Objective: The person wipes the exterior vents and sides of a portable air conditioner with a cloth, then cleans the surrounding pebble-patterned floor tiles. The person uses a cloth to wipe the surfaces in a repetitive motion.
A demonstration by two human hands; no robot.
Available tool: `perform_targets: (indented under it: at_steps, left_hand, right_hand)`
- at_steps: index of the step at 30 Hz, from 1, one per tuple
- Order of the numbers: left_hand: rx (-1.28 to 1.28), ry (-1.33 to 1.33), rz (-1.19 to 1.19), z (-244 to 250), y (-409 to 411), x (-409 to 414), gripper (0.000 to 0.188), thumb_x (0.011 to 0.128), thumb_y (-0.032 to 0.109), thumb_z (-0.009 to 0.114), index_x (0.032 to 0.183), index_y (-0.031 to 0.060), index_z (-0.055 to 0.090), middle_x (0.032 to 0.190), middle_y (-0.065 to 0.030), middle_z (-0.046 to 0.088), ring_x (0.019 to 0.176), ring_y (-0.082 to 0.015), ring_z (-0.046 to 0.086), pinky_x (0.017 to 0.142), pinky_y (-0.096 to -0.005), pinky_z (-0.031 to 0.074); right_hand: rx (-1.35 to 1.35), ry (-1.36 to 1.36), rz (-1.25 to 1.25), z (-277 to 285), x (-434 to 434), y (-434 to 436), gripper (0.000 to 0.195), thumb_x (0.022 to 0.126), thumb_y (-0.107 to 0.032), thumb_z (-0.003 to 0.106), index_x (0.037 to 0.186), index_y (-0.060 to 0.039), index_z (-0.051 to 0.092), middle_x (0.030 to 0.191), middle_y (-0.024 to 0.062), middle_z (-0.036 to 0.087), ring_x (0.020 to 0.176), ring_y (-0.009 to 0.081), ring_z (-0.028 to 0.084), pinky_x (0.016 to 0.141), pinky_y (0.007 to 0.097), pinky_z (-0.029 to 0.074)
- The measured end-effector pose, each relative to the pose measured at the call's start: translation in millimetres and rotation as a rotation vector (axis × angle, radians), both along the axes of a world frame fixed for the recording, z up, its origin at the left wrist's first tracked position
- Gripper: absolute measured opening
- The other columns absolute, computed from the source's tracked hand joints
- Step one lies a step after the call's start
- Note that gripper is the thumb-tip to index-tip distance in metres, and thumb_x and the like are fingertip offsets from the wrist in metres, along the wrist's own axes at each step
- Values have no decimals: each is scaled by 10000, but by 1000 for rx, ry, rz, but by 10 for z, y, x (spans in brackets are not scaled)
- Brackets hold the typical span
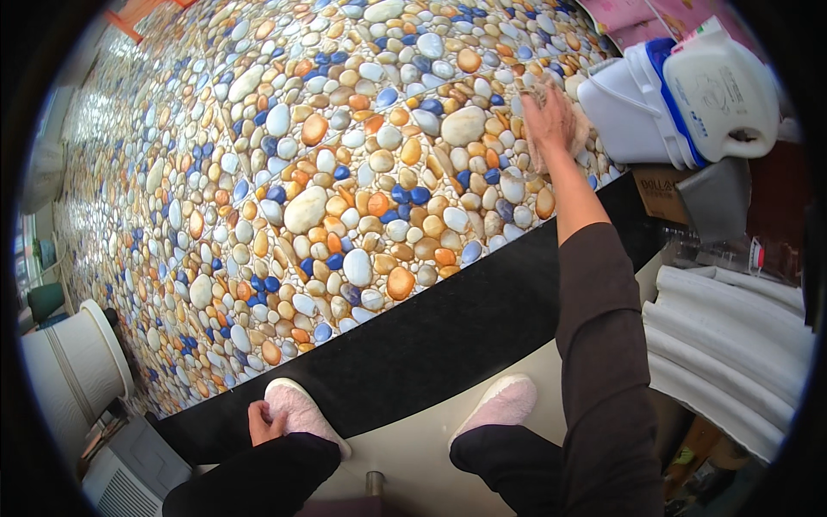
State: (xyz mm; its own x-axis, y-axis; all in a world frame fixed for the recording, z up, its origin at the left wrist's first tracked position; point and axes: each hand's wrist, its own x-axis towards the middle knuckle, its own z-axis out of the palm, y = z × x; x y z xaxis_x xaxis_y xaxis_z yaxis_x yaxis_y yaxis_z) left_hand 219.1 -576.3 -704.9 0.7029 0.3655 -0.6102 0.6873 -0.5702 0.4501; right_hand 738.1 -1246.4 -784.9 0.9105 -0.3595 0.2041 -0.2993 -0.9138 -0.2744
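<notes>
My right hand (549, 119) is stretched out at the upper right, its fingers pressing a pinkish-beige cloth (580, 126) flat on the pebble-patterned tile floor (310, 210). Part of the cloth is hidden under the palm. Just right of it lies a white plastic bucket (623, 106) with a blue rim. Down at the lower left, my left hand (266, 423) hangs past my left knee, in front of a pink fluffy slipper (300, 410). Nothing shows between its loosely bent fingers, and the thumb stands apart from them.
A black border strip (439, 329) edges the patterned tiles. Against the bucket leans a white jug (720, 97); below are a cardboard box (659, 194) and folded white material (723, 342). On the left are a white planter-like container (74, 368) and a grey vented box (139, 472).
</notes>
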Motion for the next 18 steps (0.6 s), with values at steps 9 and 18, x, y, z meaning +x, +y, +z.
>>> perform_targets:
  at_steps: [9,18]
  left_hand:
    - [143,16,-191,207,-217,415,485,736,145,853,945,21,433,890,-168,462,846,-375,498,767,-433,433]
    - [305,10,-75,240,-456,348,417,758,219,840,803,-6,491,734,-187,542,699,-391,554,665,-471,454]
  right_hand:
    - [105,-243,567,266,-531,2941,610,810,-395,707,1364,-149,635,1408,141,599,1378,328,498,1232,540,303]
    - [258,93,737,483,-2317,3274,761,666,-297,875,1381,-204,632,1593,143,457,1532,364,332,1267,588,184]
